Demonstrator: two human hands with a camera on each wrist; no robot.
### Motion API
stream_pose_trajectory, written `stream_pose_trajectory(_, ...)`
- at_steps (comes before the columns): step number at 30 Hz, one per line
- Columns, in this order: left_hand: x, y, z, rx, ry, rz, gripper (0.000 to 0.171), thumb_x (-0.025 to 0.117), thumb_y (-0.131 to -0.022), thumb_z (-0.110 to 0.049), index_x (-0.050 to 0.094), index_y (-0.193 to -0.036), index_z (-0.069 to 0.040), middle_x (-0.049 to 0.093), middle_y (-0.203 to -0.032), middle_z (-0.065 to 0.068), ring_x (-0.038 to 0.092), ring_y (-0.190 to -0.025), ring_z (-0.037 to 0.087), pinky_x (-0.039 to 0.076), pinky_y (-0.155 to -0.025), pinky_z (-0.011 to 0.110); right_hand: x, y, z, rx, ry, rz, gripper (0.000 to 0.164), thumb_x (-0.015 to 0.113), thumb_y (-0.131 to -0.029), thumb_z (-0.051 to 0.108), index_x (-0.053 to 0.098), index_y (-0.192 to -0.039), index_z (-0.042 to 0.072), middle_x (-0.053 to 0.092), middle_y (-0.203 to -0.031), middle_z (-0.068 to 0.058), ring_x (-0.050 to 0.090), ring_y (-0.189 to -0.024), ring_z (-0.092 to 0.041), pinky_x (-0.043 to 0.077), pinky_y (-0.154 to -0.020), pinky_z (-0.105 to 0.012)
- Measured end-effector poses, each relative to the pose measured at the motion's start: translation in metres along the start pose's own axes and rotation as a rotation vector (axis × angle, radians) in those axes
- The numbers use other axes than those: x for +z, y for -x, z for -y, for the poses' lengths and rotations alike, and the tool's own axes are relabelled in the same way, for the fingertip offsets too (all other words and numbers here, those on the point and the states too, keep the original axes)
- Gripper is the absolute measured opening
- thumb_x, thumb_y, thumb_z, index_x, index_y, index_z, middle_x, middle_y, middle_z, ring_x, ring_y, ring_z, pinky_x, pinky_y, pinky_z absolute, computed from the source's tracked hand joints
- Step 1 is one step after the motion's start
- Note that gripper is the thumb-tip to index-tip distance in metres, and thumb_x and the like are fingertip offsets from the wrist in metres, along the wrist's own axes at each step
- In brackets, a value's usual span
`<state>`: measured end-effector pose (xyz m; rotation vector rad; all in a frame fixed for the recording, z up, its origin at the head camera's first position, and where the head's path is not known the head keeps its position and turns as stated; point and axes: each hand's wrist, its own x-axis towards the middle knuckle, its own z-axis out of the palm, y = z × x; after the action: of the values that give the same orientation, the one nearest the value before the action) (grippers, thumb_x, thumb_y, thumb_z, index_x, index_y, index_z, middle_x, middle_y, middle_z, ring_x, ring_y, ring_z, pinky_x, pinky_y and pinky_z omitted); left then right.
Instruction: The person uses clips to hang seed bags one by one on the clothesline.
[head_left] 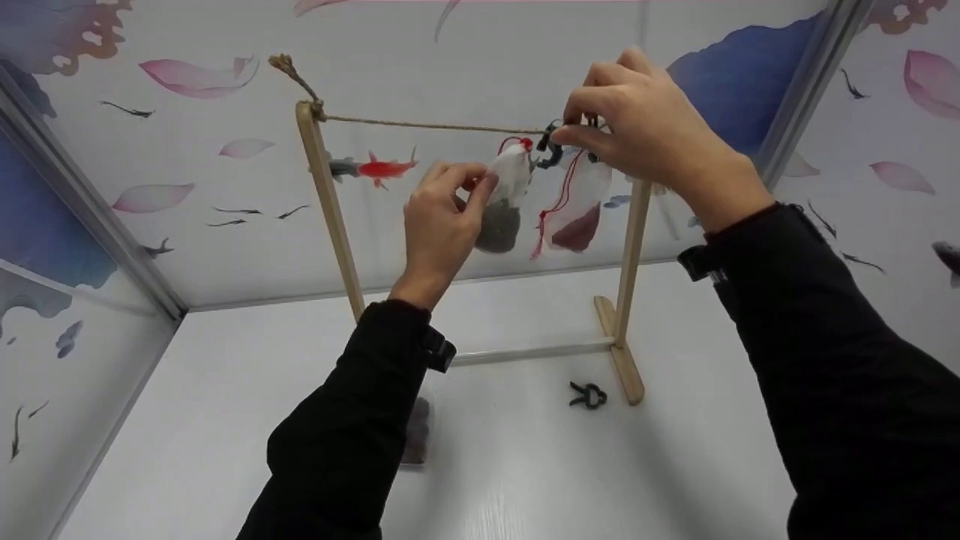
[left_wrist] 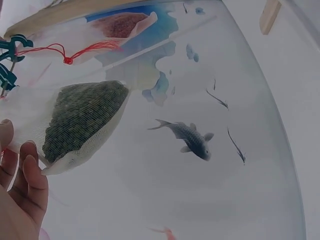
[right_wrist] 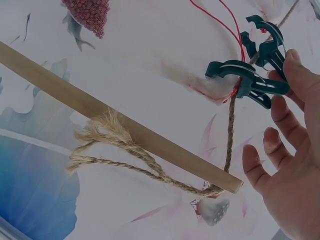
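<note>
Left forearm (head_left: 341,420), black-sleeved, rises from bottom edge, left of centre. Right forearm (head_left: 832,360), same black sleeve, slants in from lower right and reaches higher. I have my left hand (head_left: 442,214) mid-frame, thumb and forefinger in a pinch, other fingers curled. My right hand (head_left: 645,120) is in the upper right, back of hand showing, fingers toward the left, thumb and forefinger pinching. Right wrist view: palm at right edge, remaining fingers loosely bent, spaced apart. Left wrist view: bent fingers at lower left, hand partly cropped.
</note>
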<state>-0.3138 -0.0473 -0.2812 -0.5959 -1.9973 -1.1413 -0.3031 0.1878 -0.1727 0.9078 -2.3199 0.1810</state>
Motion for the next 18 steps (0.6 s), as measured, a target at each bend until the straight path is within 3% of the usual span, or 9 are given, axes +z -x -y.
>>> stream_pose_trajectory(6,0.0010,-0.0020,0.0002,0.011,-0.043,0.036,0.020,0.071,-0.098,-0.023,0.076,-0.106,-0.006,0.066,-0.096,0.006,0.059,-0.080,0.015,0.050,-0.065,0.027,0.0077,-0.0020,0.0063,-0.002,0.035,-0.018,0.027,0.066,-0.099,0.032,0.075,-0.104,0.006,0.058,-0.101,-0.013,0.043,-0.098,-0.034,0.035,-0.084,-0.053)
stream_pose_trajectory(12,0.0007,-0.0010,-0.0007,0.017,-0.045,0.062,0.021,0.071,-0.098,-0.023,0.076,-0.108,-0.006,0.068,-0.099,0.006,0.060,-0.077,0.015,0.051,-0.068,0.027,0.0099,-0.0038,0.0096,0.030,0.077,-0.031,0.029,0.063,-0.101,0.033,0.074,-0.107,0.007,0.057,-0.102,-0.014,0.044,-0.099,-0.035,0.035,-0.085,-0.056)
stream_pose_trajectory(18,0.0015,-0.0018,-0.0008,0.023,-0.098,0.094,0.022,0.070,-0.099,-0.025,0.076,-0.110,-0.007,0.067,-0.101,0.007,0.061,-0.079,0.015,0.051,-0.068,0.027,0.0077,-0.0055,0.0109,0.032,0.032,0.037,0.028,0.064,-0.101,0.033,0.075,-0.106,0.008,0.057,-0.101,-0.012,0.044,-0.098,-0.034,0.033,-0.083,-0.055)
